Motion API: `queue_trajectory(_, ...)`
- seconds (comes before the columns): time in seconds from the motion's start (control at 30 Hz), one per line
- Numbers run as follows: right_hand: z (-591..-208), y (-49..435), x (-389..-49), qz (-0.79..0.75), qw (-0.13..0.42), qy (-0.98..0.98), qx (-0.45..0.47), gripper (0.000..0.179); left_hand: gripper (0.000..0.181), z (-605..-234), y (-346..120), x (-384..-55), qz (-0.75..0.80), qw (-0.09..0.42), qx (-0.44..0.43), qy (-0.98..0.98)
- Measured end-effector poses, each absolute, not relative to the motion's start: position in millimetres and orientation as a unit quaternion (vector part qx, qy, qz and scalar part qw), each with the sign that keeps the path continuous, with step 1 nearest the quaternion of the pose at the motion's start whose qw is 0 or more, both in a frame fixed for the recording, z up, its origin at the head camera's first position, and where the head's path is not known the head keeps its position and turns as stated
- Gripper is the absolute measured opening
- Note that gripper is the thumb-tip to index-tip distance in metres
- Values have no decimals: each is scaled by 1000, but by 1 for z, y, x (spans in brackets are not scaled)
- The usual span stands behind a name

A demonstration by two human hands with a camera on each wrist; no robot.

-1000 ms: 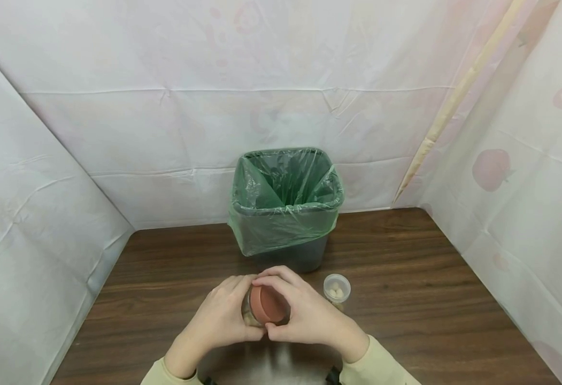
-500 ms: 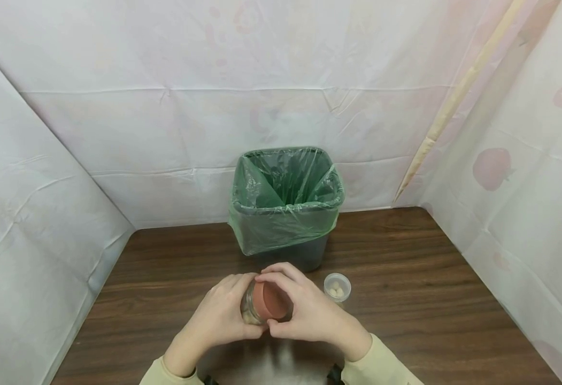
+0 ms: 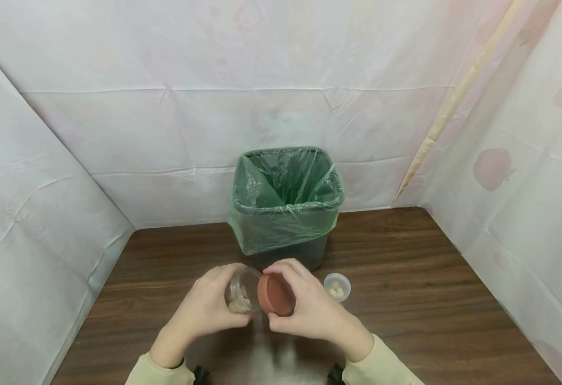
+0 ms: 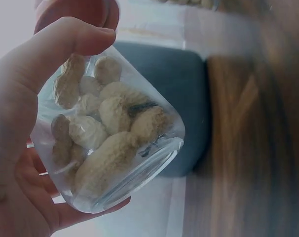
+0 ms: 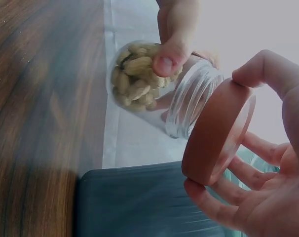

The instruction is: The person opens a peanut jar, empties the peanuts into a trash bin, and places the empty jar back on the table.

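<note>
Bottom centre: left hand (image 3: 207, 302) grips a jar (image 5: 157, 94) of peanuts (image 4: 105, 131), right hand (image 3: 305, 305) its lid (image 5: 208, 133); a tub (image 3: 340, 277) holds indistinct pale bits (image 3: 337, 290).

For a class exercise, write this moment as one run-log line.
left hand: grips jar of peanuts | right hand: grips lid | jar: open, tilted | bin: beyond hands, lined with green bag

No text, label, brand, number or sign is legible on the jar (image 5: 184, 106), the lid (image 5: 214, 131), the small cup (image 3: 344, 283), the bin (image 3: 316, 254) or the green liner (image 3: 285, 232); faint marks (image 3: 256, 120) on the back cloth (image 3: 189, 128) are unreadable.
</note>
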State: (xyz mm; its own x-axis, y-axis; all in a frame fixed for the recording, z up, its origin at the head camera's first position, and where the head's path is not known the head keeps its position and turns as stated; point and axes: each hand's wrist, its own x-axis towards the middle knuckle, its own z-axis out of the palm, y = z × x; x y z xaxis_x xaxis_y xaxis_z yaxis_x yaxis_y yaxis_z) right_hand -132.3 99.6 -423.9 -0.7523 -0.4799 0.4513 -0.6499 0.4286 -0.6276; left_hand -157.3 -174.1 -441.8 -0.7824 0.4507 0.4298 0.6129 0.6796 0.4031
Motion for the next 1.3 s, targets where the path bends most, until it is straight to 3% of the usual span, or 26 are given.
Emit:
queue_trajectory(0.2, -427, 95, -131, 391, 84, -858, 323, 71, 93, -437, -195, -165, -294, 172, -256, -905)
queue_trajectory(0.57, -450, 90, -134, 285, 0, -897, 339, 70, 92, -431, -210, -171, -303, 210, -238, -898)
queue_trajectory(1.3, -471, 87, -137, 182, -1, -920, 348, 71, 91, -427, -213, -168, -323, 194, -211, -902)
